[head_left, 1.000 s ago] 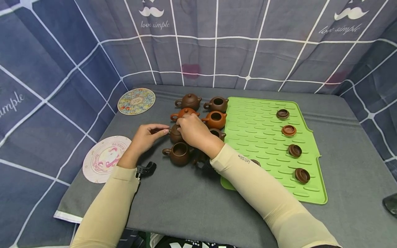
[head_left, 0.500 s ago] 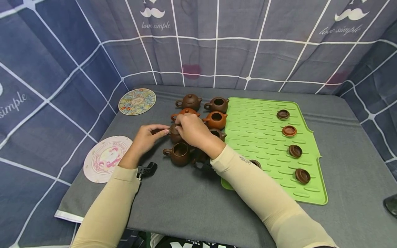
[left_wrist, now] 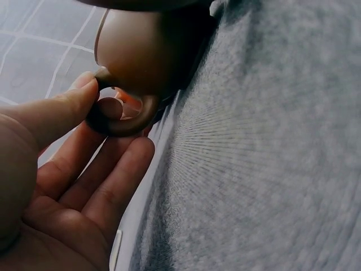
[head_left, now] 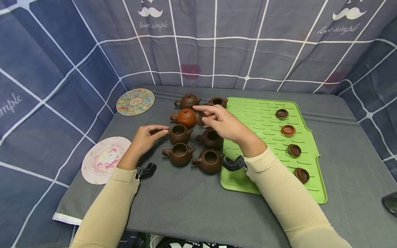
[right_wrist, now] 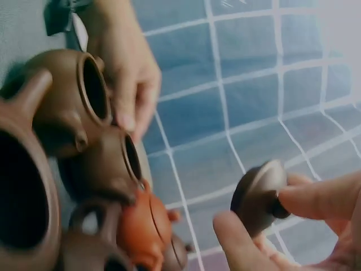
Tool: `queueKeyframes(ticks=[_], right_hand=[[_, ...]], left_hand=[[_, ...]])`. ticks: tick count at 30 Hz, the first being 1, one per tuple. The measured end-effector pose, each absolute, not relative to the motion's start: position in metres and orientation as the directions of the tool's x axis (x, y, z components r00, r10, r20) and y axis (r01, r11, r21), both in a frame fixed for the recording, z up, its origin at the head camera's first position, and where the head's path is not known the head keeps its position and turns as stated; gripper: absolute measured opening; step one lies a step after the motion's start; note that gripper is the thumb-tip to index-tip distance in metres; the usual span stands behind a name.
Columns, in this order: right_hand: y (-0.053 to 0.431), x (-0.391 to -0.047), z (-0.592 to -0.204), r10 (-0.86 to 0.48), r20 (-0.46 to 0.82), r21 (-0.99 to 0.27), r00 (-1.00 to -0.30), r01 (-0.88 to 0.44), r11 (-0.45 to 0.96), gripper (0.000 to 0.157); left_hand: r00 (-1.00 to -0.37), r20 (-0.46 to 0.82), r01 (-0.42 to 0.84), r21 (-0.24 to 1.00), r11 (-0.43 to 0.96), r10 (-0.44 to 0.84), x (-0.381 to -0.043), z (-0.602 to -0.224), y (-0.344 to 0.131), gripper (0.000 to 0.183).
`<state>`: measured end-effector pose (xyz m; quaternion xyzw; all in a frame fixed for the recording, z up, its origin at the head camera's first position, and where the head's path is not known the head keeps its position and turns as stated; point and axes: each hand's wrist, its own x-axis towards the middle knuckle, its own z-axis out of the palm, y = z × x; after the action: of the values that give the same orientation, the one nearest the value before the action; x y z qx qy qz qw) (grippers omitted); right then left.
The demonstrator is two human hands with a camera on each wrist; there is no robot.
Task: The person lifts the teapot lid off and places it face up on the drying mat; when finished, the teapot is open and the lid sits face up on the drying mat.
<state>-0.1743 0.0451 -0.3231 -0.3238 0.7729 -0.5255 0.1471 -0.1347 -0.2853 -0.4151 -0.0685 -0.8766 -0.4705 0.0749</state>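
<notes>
My left hand pinches the handle of a brown teapot, which stands lidless in the left column. In the left wrist view the thumb lies on top of that handle, with fingers under it. Up and to the right of this pot, my right hand holds a dark brown lid by its knob between thumb and fingers. The lid is raised, overlapping the space beside a lidded orange teapot. A lidded dark teapot stands behind that one.
More lidless teapots stand close by: one in front, others in the right column. A green mat bears several upturned lids, including an orange one. A patterned round mat and a pink one lie left.
My right hand has lifted the lid off the teapot at my left hand and moved it right and away, uncovering the pot's opening. The left hand keeps its hold.
</notes>
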Motion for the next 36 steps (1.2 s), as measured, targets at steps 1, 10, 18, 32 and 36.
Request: queueKeyframes(ticks=[1, 10, 18, 32, 36], right_hand=[[0.054, -0.175, -0.324, -0.654, 0.098, -0.931, -0.750, -0.301, 0.206, 0.046], [0.122, -0.177, -0.339, -0.556, 0.022, -0.997, -0.831, -0.061, 0.052, 0.057], [0.160, -0.169, -0.359, -0.408, -0.074, -0.952, -0.910, -0.057, 0.299, 0.063], [0.186, -0.152, -0.393, -0.405, -0.018, -0.771, -0.914, -0.245, 0.587, 0.048], [0.188, -0.153, -0.400, -0.405, -0.052, -0.780, -0.913, -0.216, 0.587, 0.048]], left_hand=[[-0.979, 0.197, 0.192, 0.812, 0.552, 0.050, -0.135, -0.415, -0.285, 0.022], [-0.975, 0.215, 0.209, 0.803, 0.559, 0.055, -0.137, -0.416, -0.284, 0.021], [-0.977, 0.209, 0.203, 0.815, 0.543, 0.052, -0.137, -0.419, -0.285, 0.021], [-0.975, 0.215, 0.210, 0.808, 0.551, 0.056, -0.135, -0.416, -0.284, 0.021], [-0.977, 0.207, 0.201, 0.814, 0.546, 0.051, -0.134, -0.416, -0.284, 0.021]])
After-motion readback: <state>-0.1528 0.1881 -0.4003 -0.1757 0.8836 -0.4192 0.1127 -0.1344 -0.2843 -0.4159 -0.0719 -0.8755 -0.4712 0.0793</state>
